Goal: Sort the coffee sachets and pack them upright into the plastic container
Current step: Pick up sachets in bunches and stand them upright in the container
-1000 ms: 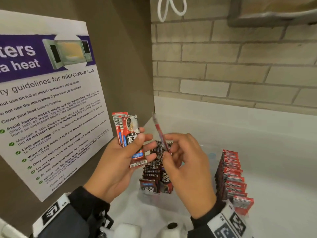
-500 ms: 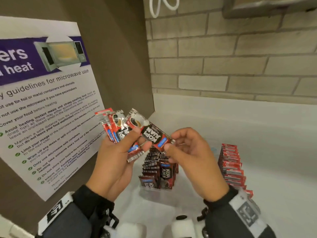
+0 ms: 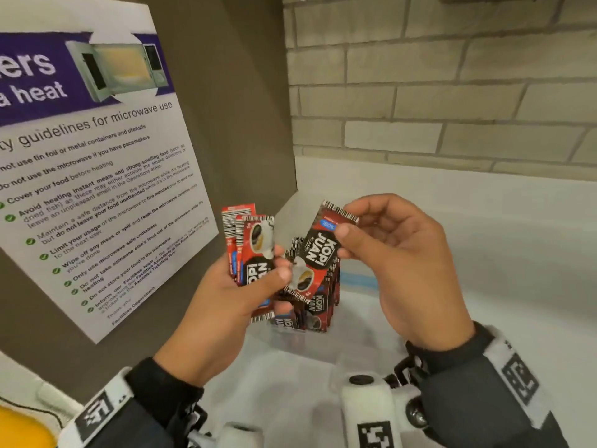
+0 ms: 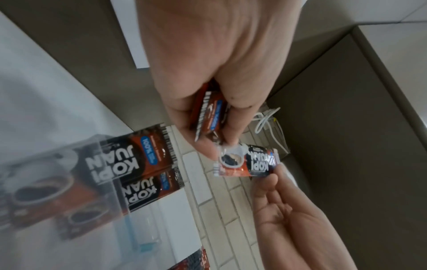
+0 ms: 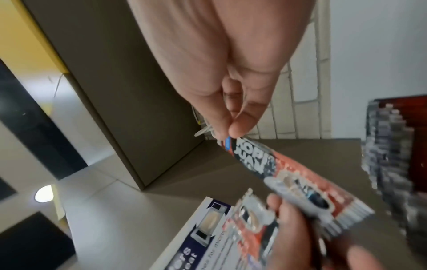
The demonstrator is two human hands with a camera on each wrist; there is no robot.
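Since half a second before, the single red-and-black Kopi Juan coffee sachet had swung from pointing up-left to hanging steeply, its barcoded end raised at the upper right and its cup-printed end lowered to the left thumb, while the view had tipped closer to both hands. Largest in sight, the white microwave-guidelines poster with a purple header hung on the brown side panel at the left, and a pale brick wall ran behind the white desk. On that desk stood the clear plastic container, directly below the hands, with a row of the same sachets packed upright inside it, their printed faces toward the camera. The left hand was curled round a fanned bundle of red sachets, thumb pressed across their fronts, and its thumb tip also touched the lower end of the single sachet. The right hand pinched that sachet near its upper end between thumb and forefinger, its other fingers loosely bent behind. Seen from the right wrist camera, the pinch sat just above the blue label patch, and the sachet slanted down toward the left thumb.
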